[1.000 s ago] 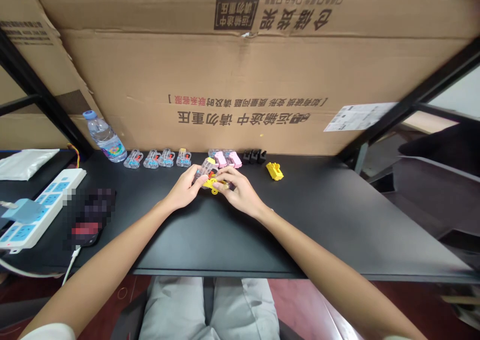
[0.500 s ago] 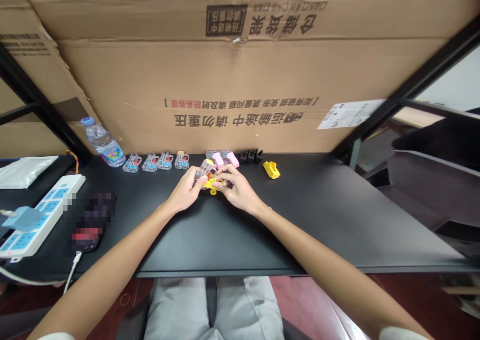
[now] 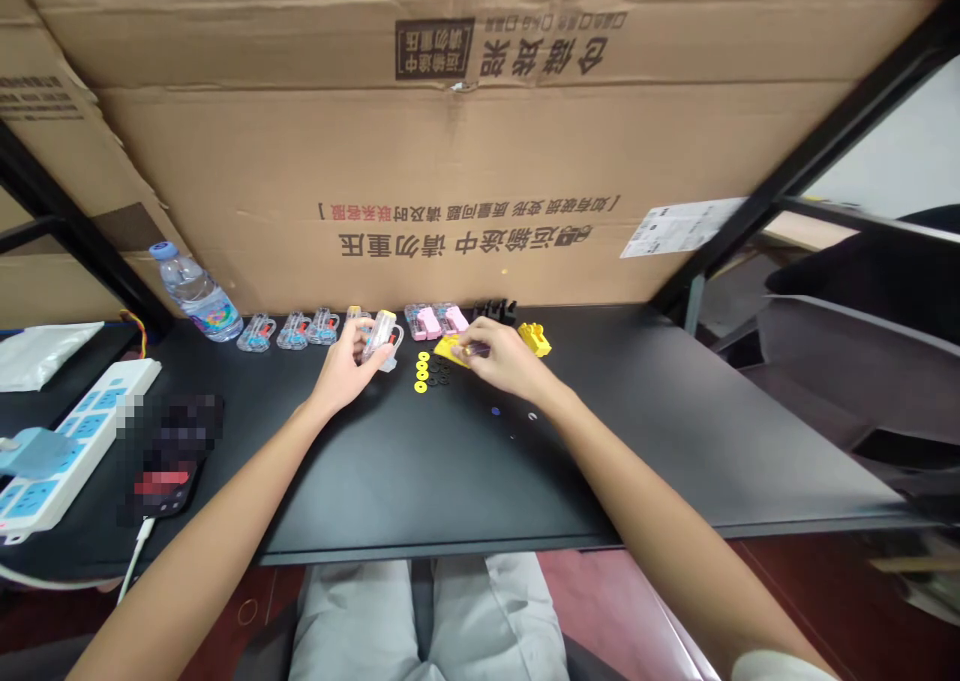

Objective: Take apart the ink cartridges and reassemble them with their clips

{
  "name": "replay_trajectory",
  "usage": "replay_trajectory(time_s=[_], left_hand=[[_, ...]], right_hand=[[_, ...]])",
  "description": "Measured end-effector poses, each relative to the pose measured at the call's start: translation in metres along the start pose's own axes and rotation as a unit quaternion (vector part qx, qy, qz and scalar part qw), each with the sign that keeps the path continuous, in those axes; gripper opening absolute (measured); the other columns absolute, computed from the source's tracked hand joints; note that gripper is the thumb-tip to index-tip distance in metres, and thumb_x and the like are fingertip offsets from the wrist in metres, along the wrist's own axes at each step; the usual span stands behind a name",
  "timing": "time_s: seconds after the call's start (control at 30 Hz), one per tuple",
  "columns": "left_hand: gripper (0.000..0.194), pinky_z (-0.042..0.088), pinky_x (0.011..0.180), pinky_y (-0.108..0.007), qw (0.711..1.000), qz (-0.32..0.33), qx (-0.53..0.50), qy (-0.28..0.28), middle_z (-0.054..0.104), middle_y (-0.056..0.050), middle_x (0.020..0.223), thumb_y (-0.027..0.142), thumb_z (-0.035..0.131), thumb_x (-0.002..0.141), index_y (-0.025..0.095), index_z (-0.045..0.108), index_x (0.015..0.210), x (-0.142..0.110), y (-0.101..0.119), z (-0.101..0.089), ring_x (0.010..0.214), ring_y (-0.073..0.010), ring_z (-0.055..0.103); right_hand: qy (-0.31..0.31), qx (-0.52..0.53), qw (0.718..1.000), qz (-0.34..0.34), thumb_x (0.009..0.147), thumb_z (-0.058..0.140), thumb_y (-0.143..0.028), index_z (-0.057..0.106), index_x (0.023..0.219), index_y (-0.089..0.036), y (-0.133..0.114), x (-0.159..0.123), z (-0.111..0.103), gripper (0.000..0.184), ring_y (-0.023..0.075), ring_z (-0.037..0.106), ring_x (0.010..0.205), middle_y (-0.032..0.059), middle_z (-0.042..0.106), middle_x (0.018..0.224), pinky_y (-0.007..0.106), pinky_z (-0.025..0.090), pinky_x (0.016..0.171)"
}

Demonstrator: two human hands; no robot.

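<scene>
My left hand (image 3: 343,363) is closed on a clear plastic toy body (image 3: 382,339) with a yellow end and a bit of red inside, held above the table. Between the fingers of my right hand (image 3: 491,354) is a yellow plastic piece (image 3: 450,349); something small and dark also shows at the fingertips, too unclear to name. Below the space between both hands lie several yellow rings (image 3: 421,372) in a column, beside several black rings (image 3: 439,371). Another yellow part (image 3: 535,339) sits just past my right hand.
Several clear toy bodies (image 3: 292,330) line the back left, with pink-and-clear ones (image 3: 452,320) and black parts (image 3: 495,311) further right. A water bottle (image 3: 196,293), power strip (image 3: 79,451) and phone (image 3: 169,456) are at left. A cardboard sheet (image 3: 450,151) stands behind.
My hands have moved apart: the left went left with the clear toy body, the right went right with the yellow piece. The rings on the table now show between them.
</scene>
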State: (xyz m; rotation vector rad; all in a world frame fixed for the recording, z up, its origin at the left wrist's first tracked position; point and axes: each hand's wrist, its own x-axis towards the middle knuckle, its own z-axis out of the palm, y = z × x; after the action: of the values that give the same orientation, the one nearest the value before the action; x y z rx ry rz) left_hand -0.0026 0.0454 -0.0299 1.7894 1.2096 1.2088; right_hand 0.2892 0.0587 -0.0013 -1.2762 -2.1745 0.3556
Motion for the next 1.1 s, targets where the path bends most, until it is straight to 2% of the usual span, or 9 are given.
replay_trajectory(time_s=[0.07,0.17,0.27,0.33,0.47,0.6,0.7,0.83,1.1], left_hand=[[0.055,0.056,0.077,-0.032,0.996,-0.01,0.087,-0.016,0.074,-0.001,0.092,0.047,0.071,0.094,0.025,0.05,0.14,0.001,-0.001,-0.007,0.078,-0.0206,0.074],[0.046,0.051,0.074,-0.033,0.964,-0.034,0.26,-0.049,0.068,0.002,0.076,0.05,0.065,0.099,0.029,0.057,0.138,0.001,0.007,-0.013,0.074,-0.0244,0.073],[0.042,0.051,0.075,-0.035,0.918,-0.067,0.387,-0.059,0.072,-0.001,0.077,0.058,0.058,0.103,0.031,0.063,0.135,0.0,0.02,-0.015,0.081,-0.0298,0.076],[0.041,0.052,0.076,-0.035,0.91,-0.058,0.407,-0.049,0.076,-0.003,0.086,0.059,0.054,0.105,0.03,0.065,0.133,-0.003,0.028,-0.015,0.087,-0.03,0.077],[0.031,0.055,0.082,-0.033,0.912,0.061,0.4,-0.071,0.078,-0.005,0.106,0.049,0.054,0.107,0.027,0.075,0.116,-0.008,0.032,-0.016,0.101,-0.0259,0.075],[0.033,0.057,0.094,-0.038,0.904,0.135,0.392,-0.102,0.075,-0.01,0.119,0.046,0.057,0.106,0.024,0.079,0.114,-0.01,0.025,-0.013,0.11,-0.0284,0.072],[0.04,0.053,0.108,-0.048,0.905,0.142,0.389,-0.101,0.071,-0.014,0.132,0.051,0.058,0.105,0.023,0.075,0.129,-0.009,0.012,-0.007,0.123,-0.0339,0.066],[0.061,0.038,0.122,-0.061,0.915,0.111,0.38,-0.082,0.058,-0.019,0.155,0.058,0.058,0.104,0.022,0.059,0.153,-0.005,-0.008,0.001,0.147,-0.0418,0.047],[0.081,0.023,0.128,-0.07,0.913,0.06,0.398,-0.068,0.034,-0.021,0.177,0.063,0.054,0.104,0.017,0.037,0.169,0.001,-0.022,0.008,0.166,-0.0476,0.016]], right_hand=[[-0.007,-0.116,0.991,0.073,0.094,0.069,-0.024,0.076,0.087,-0.02,0.008,0.0,-0.011,0.01,0.0249,0.072,0.092,0.0089,0.073,0.1,0.034,0.052,0.081],[-0.034,-0.23,0.96,0.157,0.093,0.068,-0.024,0.076,0.095,-0.022,0.014,-0.001,-0.021,0.009,0.0274,0.074,0.099,0.0091,0.076,0.106,0.032,0.05,0.078],[-0.023,-0.287,0.939,0.186,0.095,0.067,-0.028,0.075,0.104,-0.021,0.012,-0.002,-0.023,0.014,0.0285,0.075,0.098,0.0107,0.076,0.11,0.033,0.051,0.078],[0.009,-0.3,0.935,0.186,0.098,0.067,-0.035,0.074,0.111,-0.02,0.009,-0.003,-0.022,0.022,0.0295,0.076,0.095,0.012,0.076,0.115,0.035,0.053,0.077],[0.042,-0.27,0.955,0.12,0.105,0.059,-0.037,0.072,0.124,-0.021,-0.001,-0.003,-0.009,0.028,0.03,0.078,0.102,0.0121,0.074,0.13,0.035,0.056,0.077],[-0.003,-0.22,0.975,0.017,0.108,0.054,-0.041,0.07,0.135,-0.022,-0.01,0.004,0.016,0.036,0.0312,0.077,0.114,0.012,0.068,0.15,0.038,0.062,0.082],[-0.037,-0.199,0.979,-0.016,0.109,0.054,-0.044,0.064,0.148,-0.023,-0.014,0.011,0.032,0.045,0.0353,0.074,0.125,0.0115,0.059,0.163,0.045,0.065,0.088],[-0.058,-0.197,0.978,-0.029,0.108,0.056,-0.042,0.065,0.15,-0.026,-0.018,0.014,0.042,0.046,0.0349,0.076,0.124,0.0102,0.061,0.161,0.047,0.067,0.092],[-0.062,-0.146,0.981,-0.109,0.107,0.058,-0.031,0.069,0.148,-0.027,-0.027,-0.004,0.036,0.043,0.03,0.076,0.126,0.0061,0.064,0.157,0.042,0.065,0.1]])
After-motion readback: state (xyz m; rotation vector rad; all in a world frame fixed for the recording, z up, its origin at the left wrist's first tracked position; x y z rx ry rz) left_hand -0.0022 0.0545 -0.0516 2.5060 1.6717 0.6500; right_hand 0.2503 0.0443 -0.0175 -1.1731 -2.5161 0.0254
